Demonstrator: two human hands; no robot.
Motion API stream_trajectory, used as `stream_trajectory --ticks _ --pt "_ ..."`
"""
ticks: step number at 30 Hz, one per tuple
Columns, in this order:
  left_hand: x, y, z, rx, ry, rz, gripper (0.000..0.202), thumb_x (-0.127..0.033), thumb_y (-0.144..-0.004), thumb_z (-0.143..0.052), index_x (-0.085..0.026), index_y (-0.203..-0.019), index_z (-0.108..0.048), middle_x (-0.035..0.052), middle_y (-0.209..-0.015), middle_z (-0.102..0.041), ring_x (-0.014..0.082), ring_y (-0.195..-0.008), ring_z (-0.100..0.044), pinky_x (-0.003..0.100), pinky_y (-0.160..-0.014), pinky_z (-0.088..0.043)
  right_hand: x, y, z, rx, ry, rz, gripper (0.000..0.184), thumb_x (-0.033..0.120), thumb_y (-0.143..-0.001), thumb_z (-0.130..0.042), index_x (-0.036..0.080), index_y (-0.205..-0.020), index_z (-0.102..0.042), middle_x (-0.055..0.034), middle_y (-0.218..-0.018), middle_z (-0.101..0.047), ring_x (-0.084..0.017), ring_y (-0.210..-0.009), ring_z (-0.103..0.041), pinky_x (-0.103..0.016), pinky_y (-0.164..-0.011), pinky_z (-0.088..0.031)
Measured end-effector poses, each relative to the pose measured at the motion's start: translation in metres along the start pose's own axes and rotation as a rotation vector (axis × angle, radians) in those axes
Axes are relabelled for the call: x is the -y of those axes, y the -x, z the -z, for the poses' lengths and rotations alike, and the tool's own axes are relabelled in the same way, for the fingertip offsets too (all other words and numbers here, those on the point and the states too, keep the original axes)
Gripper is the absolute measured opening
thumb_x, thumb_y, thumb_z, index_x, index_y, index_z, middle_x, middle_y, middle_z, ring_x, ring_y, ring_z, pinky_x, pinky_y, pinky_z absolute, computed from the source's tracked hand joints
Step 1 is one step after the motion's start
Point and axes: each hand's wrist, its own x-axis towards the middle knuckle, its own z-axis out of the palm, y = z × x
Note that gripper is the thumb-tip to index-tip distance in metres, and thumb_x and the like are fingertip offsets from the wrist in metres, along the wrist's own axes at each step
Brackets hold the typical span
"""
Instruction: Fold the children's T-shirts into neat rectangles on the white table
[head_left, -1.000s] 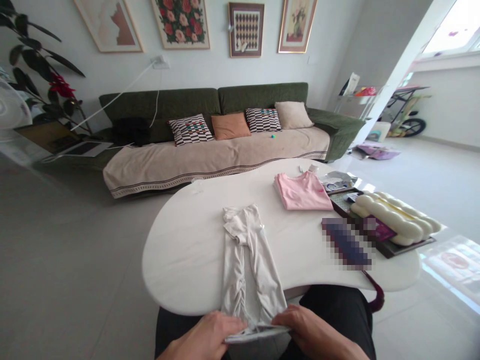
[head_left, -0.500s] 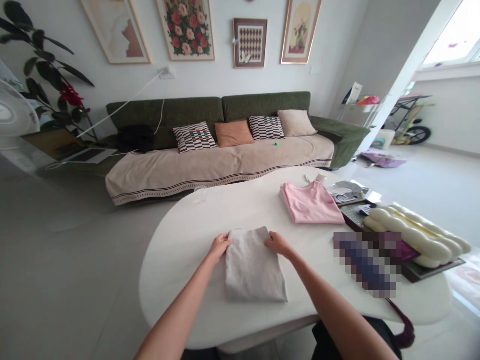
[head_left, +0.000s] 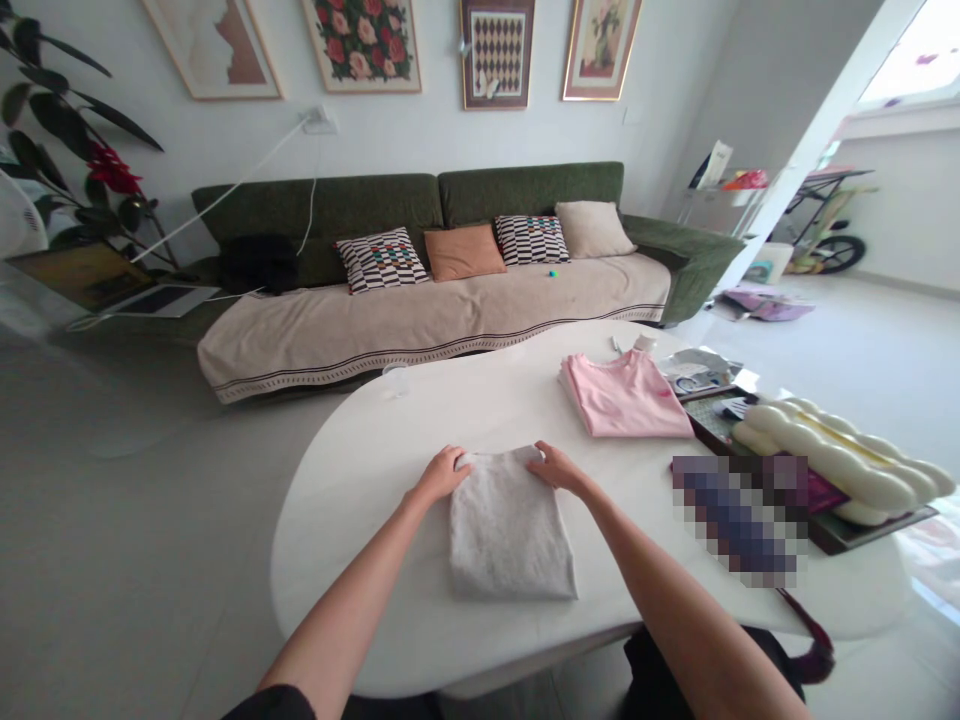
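Note:
A folded light-grey garment (head_left: 514, 530) lies flat on the white table (head_left: 352, 560) in front of me; its kind does not show in this fold. My left hand (head_left: 444, 474) grips its far left corner, fingers closed on the edge. At the far right corner, my right hand (head_left: 553, 468) pinches the cloth between thumb and fingers. The near edge of the garment rests on the tabletop. Farther off to the right sits a folded pink T-shirt (head_left: 626, 400), neckline facing away, touched by neither hand.
On the right, a dark tray (head_left: 832, 540) bears a puffy cream-coloured object (head_left: 832, 445). A blurred-out item (head_left: 739, 520) with a dark strap lies nearer me. Small clear plastic (head_left: 395, 380) sits at the far left edge. Behind the table stands a green sofa (head_left: 360, 215) with cushions.
Both hands have shifted slightly away from me along the garment's far edge, which they still hold. The view has tilted down a little. The pink T-shirt stays in place.

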Motion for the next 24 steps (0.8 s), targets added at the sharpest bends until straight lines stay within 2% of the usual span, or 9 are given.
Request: stream_trajectory --ticks 3,7,11,16,20,24 --pt "0.002 -0.001 0.006 0.043 -0.051 -0.037 0.015 -0.032 -0.069 -0.059 -0.017 -0.071 -0.057 -0.0017 -0.07 -0.051 0.0121 -0.067 -0.047 0.023 -0.068 -0.039 -0.004 -0.002 0.005 0.019 -0.011 -0.008 0.02 0.027 -0.073 -0.057 0.016 -0.09 -0.055 0.0008 -0.068 -0.056 -0.01 -0.063 -0.05 -0.019 -0.055 -0.036" --pt "0.005 -0.004 0.007 0.063 -0.083 -0.057 0.026 -0.042 -0.072 -0.055 -0.017 -0.063 -0.052 -0.0039 -0.064 -0.045 0.0104 -0.062 -0.043 0.021 -0.062 -0.036 -0.01 -0.004 0.014 0.059 -0.054 -0.034 0.025 0.035 -0.076 -0.056 0.015 -0.09 -0.051 0.0012 -0.065 -0.054 -0.008 -0.05 -0.048 -0.018 -0.045 -0.035" --pt "0.004 -0.006 0.004 0.052 -0.095 -0.068 0.03 -0.046 -0.073 -0.053 -0.018 -0.065 -0.051 -0.0045 -0.064 -0.042 0.0101 -0.061 -0.042 0.021 -0.062 -0.037 -0.011 -0.004 0.017 0.061 -0.097 -0.037 0.027 0.038 -0.075 -0.057 0.016 -0.086 -0.048 0.0033 -0.061 -0.05 -0.007 -0.045 -0.045 -0.017 -0.04 -0.033" --pt "-0.004 -0.007 0.01 0.026 -0.061 -0.094 0.029 -0.042 -0.069 -0.059 -0.018 -0.084 -0.058 -0.0014 -0.076 -0.049 0.0102 -0.064 -0.047 0.022 -0.065 -0.04 -0.009 0.005 0.027 0.093 -0.185 0.0 0.029 0.045 -0.076 -0.053 0.017 -0.081 -0.047 0.0054 -0.059 -0.047 -0.008 -0.051 -0.048 -0.016 -0.044 -0.038" --pt "-0.006 -0.011 0.018 0.062 0.026 -0.049 0.021 -0.036 -0.067 -0.061 -0.017 -0.074 -0.059 -0.0004 -0.077 -0.055 0.0103 -0.066 -0.051 0.021 -0.065 -0.042 -0.011 0.013 0.037 0.105 -0.219 0.007 0.033 0.048 -0.08 -0.046 0.017 -0.088 -0.048 0.0032 -0.066 -0.052 -0.009 -0.06 -0.053 -0.018 -0.051 -0.042" --pt "-0.004 -0.017 0.012 0.05 0.034 0.04 0.013 -0.027 -0.07 -0.055 -0.016 -0.063 -0.056 -0.0025 -0.063 -0.055 0.0102 -0.06 -0.052 0.021 -0.062 -0.042 -0.008 0.014 0.03 -0.003 -0.116 -0.023 0.028 0.04 -0.083 -0.044 0.017 -0.097 -0.048 0.0007 -0.071 -0.055 -0.012 -0.067 -0.054 -0.022 -0.058 -0.043"
